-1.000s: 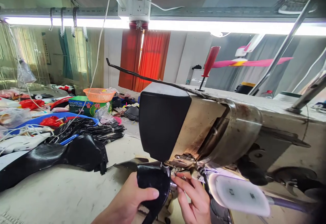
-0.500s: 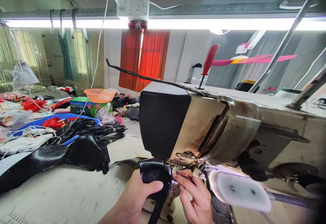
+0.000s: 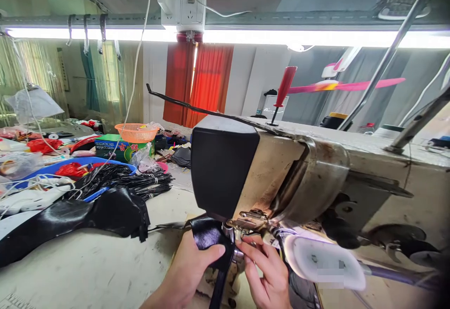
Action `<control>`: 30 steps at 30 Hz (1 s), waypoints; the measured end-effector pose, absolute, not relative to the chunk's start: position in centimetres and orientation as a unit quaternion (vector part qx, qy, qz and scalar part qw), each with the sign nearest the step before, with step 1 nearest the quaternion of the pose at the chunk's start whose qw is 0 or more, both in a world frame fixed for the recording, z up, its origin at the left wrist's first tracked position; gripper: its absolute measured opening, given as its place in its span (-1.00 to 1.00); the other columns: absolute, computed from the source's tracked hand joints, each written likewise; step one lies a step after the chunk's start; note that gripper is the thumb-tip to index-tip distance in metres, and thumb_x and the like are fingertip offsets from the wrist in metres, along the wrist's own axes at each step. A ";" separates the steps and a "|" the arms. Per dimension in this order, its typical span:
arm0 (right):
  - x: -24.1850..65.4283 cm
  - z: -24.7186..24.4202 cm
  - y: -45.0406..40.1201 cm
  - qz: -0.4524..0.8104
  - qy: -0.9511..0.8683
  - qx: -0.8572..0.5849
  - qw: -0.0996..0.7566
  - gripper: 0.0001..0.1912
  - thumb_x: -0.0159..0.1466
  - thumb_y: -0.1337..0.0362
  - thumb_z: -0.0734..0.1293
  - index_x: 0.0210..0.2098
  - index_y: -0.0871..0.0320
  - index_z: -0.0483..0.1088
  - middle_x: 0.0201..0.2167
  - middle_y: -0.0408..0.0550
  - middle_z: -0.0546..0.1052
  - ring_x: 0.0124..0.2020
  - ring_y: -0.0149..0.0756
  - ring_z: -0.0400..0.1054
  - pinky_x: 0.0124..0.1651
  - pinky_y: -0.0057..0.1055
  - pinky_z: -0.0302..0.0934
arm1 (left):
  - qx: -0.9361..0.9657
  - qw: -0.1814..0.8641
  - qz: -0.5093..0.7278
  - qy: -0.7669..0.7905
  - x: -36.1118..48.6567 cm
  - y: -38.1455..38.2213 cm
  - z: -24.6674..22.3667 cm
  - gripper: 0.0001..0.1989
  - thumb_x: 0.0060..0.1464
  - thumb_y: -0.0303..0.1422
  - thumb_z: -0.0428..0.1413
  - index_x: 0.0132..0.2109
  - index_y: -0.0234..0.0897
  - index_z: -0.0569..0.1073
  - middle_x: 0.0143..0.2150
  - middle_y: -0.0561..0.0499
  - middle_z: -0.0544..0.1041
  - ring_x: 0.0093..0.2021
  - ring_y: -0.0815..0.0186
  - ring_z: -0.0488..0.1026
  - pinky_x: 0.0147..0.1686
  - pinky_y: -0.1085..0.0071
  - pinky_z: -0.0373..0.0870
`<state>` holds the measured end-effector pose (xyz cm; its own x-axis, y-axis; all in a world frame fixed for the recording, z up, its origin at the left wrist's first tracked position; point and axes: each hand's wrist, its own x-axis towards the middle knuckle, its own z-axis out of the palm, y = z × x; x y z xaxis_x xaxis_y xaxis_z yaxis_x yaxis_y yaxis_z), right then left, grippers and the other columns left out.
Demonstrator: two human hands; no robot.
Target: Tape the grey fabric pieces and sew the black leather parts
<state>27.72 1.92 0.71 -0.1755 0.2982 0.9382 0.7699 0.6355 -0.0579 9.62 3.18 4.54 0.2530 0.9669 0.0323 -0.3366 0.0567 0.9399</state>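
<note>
A black leather piece (image 3: 207, 234) sits at the needle area of a sewing machine (image 3: 267, 168), its strip hanging down in front. My left hand (image 3: 191, 262) grips it from the left, thumb on top and fingers hidden beneath. My right hand (image 3: 267, 271) is at the right edge of the piece, fingers bent close together by the metal presser parts (image 3: 242, 234). Whatever lies between those right fingertips is too small and covered to make out.
A lit lamp (image 3: 326, 262) is right of my right hand. Another black leather piece (image 3: 116, 213) lies on the table at left, before a blue tray (image 3: 84, 161) and bundled black strips (image 3: 154, 180). A red-handled screwdriver (image 3: 284, 86) stands on the machine.
The black piece has turned slightly, and its hanging strip has swung right. Both hands keep nearly the same hold. The camera view has shifted a little.
</note>
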 end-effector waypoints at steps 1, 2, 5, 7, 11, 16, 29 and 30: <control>27.8 0.7 1.9 -0.222 -0.736 -0.365 0.526 -0.72 0.20 0.48 0.24 -0.18 0.17 0.54 -0.32 0.06 0.61 -0.28 -0.26 0.54 -0.31 -0.43 0.46 | 0.465 0.642 0.506 0.340 9.7 3.3 4.5 -0.60 -0.14 -0.42 0.25 -0.07 -0.36 0.55 -0.13 -0.11 0.62 -0.09 0.12 0.52 0.03 0.22 0.38; 27.8 0.7 1.9 -0.222 -0.737 -0.365 0.524 -0.72 0.21 0.48 0.24 -0.19 0.18 0.54 -0.32 0.06 0.61 -0.28 -0.26 0.54 -0.31 -0.43 0.46 | 0.466 0.642 0.505 0.340 9.7 3.4 4.4 -0.60 -0.14 -0.42 0.25 -0.06 -0.36 0.54 -0.13 -0.11 0.62 -0.09 0.13 0.52 0.03 0.22 0.39; 27.9 0.7 1.8 -0.224 -0.740 -0.365 0.519 -0.73 0.21 0.47 0.24 -0.19 0.18 0.53 -0.33 0.08 0.61 -0.30 -0.25 0.54 -0.34 -0.42 0.46 | 0.465 0.631 0.509 0.356 9.8 3.7 3.9 -0.59 -0.12 -0.40 0.25 -0.04 -0.34 0.53 -0.13 -0.09 0.62 -0.09 0.14 0.52 0.02 0.25 0.39; 27.8 0.8 1.8 -0.226 -0.740 -0.366 0.518 -0.73 0.22 0.47 0.24 -0.18 0.18 0.53 -0.33 0.09 0.61 -0.30 -0.25 0.55 -0.33 -0.41 0.46 | 0.465 0.620 0.516 0.364 9.9 3.7 3.7 -0.60 -0.11 -0.38 0.24 -0.04 -0.33 0.52 -0.15 -0.08 0.61 -0.10 0.16 0.51 -0.01 0.27 0.40; 27.7 0.6 2.0 -0.232 -0.736 -0.369 0.517 -0.72 0.23 0.47 0.23 -0.18 0.17 0.53 -0.34 0.11 0.61 -0.30 -0.24 0.55 -0.33 -0.41 0.46 | 0.476 0.616 0.486 0.397 9.8 3.3 4.1 -0.65 -0.17 -0.39 0.23 -0.14 -0.35 0.51 -0.32 -0.05 0.59 -0.31 0.20 0.49 -0.33 0.36 0.44; 27.6 0.5 2.0 -0.235 -0.730 -0.368 0.526 -0.73 0.24 0.46 0.23 -0.18 0.17 0.52 -0.35 0.09 0.62 -0.31 -0.26 0.55 -0.33 -0.42 0.45 | 0.498 0.573 0.475 0.444 9.7 3.2 4.2 -0.77 -0.20 -0.43 0.21 -0.28 -0.33 0.48 -0.47 0.04 0.52 -0.50 0.33 0.38 -0.42 0.41 0.37; 27.8 0.4 1.9 -0.239 -0.730 -0.373 0.520 -0.75 0.23 0.44 0.24 -0.21 0.17 0.53 -0.33 0.10 0.63 -0.31 -0.23 0.56 -0.32 -0.38 0.48 | 0.477 0.540 0.490 0.491 10.7 4.0 3.5 -0.84 -0.19 -0.37 0.24 -0.38 -0.29 0.46 -0.56 0.06 0.50 -0.56 0.31 0.41 -0.47 0.42 0.34; 27.8 0.4 1.9 -0.239 -0.730 -0.373 0.520 -0.75 0.23 0.44 0.23 -0.22 0.17 0.53 -0.33 0.11 0.63 -0.31 -0.23 0.56 -0.32 -0.37 0.48 | 0.475 0.538 0.488 0.497 10.8 3.9 3.4 -0.84 -0.18 -0.36 0.24 -0.38 -0.30 0.45 -0.55 0.05 0.50 -0.55 0.30 0.42 -0.46 0.41 0.35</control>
<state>27.81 1.95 0.42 -0.1800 0.2956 0.9382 0.7936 0.6072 -0.0391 10.80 3.91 3.44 0.0303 0.9970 -0.0718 -0.0538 0.0734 0.9959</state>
